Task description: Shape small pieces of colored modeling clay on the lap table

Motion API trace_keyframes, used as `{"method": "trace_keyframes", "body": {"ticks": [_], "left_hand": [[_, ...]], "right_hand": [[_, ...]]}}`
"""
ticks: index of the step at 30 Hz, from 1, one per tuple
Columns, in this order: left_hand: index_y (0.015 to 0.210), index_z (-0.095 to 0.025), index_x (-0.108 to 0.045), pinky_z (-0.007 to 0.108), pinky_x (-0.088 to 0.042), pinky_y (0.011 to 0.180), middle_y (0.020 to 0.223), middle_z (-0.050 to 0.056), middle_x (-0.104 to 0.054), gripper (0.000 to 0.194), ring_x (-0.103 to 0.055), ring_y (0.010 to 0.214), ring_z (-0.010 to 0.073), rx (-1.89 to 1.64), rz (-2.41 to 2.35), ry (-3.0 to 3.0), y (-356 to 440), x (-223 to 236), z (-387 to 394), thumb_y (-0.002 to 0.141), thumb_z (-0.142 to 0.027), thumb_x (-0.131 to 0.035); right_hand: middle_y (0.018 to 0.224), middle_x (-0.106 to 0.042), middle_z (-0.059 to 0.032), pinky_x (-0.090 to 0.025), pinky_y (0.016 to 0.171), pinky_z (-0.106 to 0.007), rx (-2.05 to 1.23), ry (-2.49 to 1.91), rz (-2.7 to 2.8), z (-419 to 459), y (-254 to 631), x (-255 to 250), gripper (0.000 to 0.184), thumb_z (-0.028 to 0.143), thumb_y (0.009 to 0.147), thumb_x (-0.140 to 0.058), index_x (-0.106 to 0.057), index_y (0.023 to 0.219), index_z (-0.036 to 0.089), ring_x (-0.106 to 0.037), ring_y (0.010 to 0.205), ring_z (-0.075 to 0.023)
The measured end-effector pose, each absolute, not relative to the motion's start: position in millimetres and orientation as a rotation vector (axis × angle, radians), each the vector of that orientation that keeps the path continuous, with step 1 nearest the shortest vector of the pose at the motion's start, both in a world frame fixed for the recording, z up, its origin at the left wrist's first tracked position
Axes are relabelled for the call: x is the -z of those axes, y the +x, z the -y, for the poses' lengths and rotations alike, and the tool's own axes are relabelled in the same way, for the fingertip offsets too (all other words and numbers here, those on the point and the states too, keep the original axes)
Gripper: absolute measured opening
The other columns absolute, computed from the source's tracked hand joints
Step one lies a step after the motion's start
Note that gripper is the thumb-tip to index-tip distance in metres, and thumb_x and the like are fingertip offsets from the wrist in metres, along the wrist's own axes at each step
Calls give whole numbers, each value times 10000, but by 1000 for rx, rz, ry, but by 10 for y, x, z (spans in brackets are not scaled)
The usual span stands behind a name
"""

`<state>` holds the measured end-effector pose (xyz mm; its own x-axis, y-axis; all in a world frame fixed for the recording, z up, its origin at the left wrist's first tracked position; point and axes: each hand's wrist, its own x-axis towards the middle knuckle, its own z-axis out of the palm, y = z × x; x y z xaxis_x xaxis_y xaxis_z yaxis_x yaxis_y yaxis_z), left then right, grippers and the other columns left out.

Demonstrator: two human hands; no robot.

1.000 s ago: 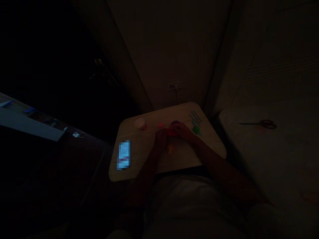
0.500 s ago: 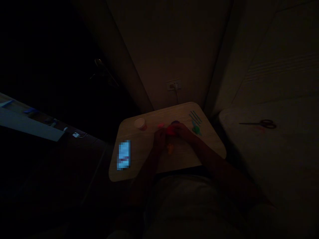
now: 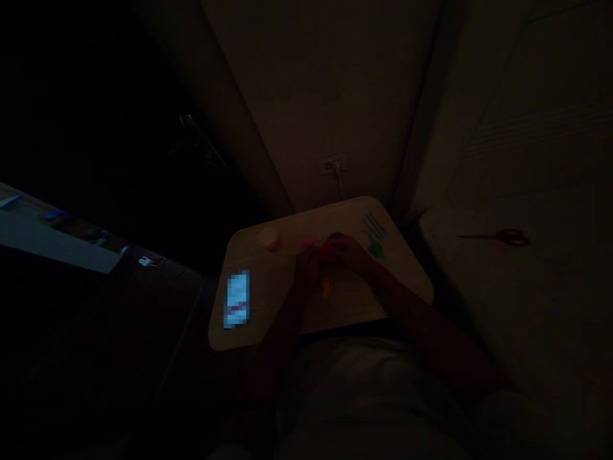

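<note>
In dim light, both my hands meet over the small wooden table [image 3: 278,294]. Between them is a red piece [image 3: 327,254], too dark and blurred to tell its material. My left hand [image 3: 307,260] closes on its left end, and my right hand [image 3: 347,250] grips the other side from above. A small pink-red bit [image 3: 308,242] lies just beyond my left fingers. A dark purple round thing [image 3: 336,236] is partly hidden behind my right hand. Nearer to me, between the forearms, sits an orange lump [image 3: 327,286].
Right on the table are a green piece [image 3: 377,248] and several thin blue-green strips [image 3: 374,225]. A pale cup [image 3: 269,239] and a glowing, pixelated rectangle [image 3: 237,299] stand left. Scissors [image 3: 513,237] rest on the pale surface at right. A wall socket [image 3: 332,164] holds a plug.
The red piece looks narrower between my hands, with less of it showing. My right hand has shifted slightly. The objects on the table stay in place.
</note>
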<state>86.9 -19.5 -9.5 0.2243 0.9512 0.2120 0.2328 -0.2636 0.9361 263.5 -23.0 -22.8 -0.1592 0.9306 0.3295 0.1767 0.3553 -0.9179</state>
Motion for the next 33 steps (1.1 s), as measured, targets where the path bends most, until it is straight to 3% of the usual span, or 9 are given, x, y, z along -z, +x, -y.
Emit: {"method": "trace_keyframes", "body": {"ticks": [4,7,11,16,22,28,33], "left_hand": [[676,-183,-615,292,-465,692,683,25,-606,427,-550,705,178,-1127,-1147,1671,863,116,177,925,-525,-552],[794,-177,-666,307,-492,804,827,55,-684,414,-619,848,202,-1172,-1166,1643,860,118,170,949,-531,-519],[987,-183,-669,299,-498,845,981,63,-699,405,-635,916,194,-1230,-1143,1658,865,100,185,964,-551,-502],[925,-181,-679,296,-506,815,916,46,-694,211,-640,854,184,-1165,-1125,1828,872,80,193,889,-388,-659],[869,-176,-737,369,-506,972,1068,84,-743,143,-673,1048,232,-1269,-1239,1805,827,99,149,877,-301,-668],[813,-192,-747,367,-536,971,1098,65,-758,79,-691,1071,229,-1346,-1220,1769,792,123,158,834,-256,-706],[846,-169,-751,354,-555,928,1051,78,-764,106,-705,1016,229,-1347,-1230,1709,816,115,151,811,-264,-723]], "right_hand": [[779,-689,-47,-473,723,-296,-967,-1003,1586,210,2619,232,166,295,829,-633,-728,781,168,-599,741,-185],[874,-725,-61,-502,815,-343,-1078,-943,1528,198,2600,245,172,272,830,-618,-756,876,178,-633,814,-206],[1166,-735,-70,-492,979,-400,-1219,-857,1456,207,2591,259,401,195,752,-632,-747,1135,222,-657,1056,-247],[1318,-670,-96,-520,968,-380,-1204,-864,1438,244,2572,261,519,255,769,-705,-659,1286,234,-647,1132,-246],[1081,-717,-98,-544,843,-337,-1084,-928,1466,233,2554,262,363,393,782,-764,-707,1072,181,-675,976,-222],[780,-678,-37,-463,641,-267,-1014,-1039,1574,204,2591,285,246,388,763,-757,-706,828,156,-605,708,-165],[707,-634,-24,-405,616,-258,-867,-1057,1621,214,2590,263,218,356,833,-677,-682,729,165,-548,668,-151]]}}
